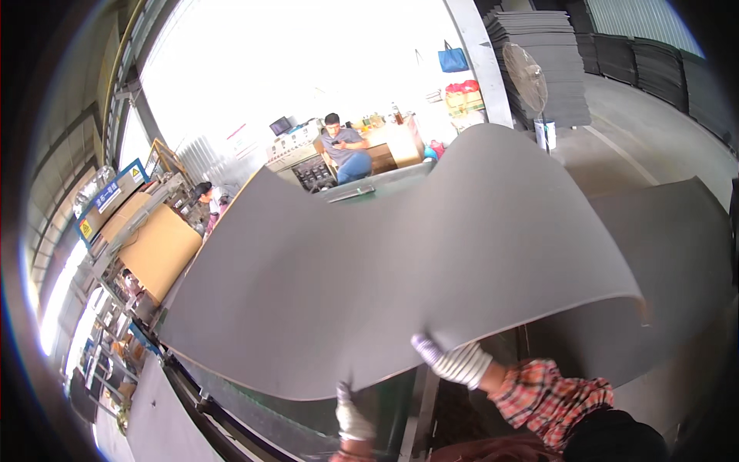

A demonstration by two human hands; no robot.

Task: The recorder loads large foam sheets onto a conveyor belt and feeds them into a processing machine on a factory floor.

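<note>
Steadying of grey sheet (331,262) seems in hand | near edge is pinched by left hand (354,420) and right hand (460,365) | sheet is bowed ahead of grip | matched movement seems called for

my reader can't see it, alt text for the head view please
The wearer's gloved left hand and right hand hold the near edge of a large, curving grey sheet. Beyond it, a person sits and a fan stands.
</note>
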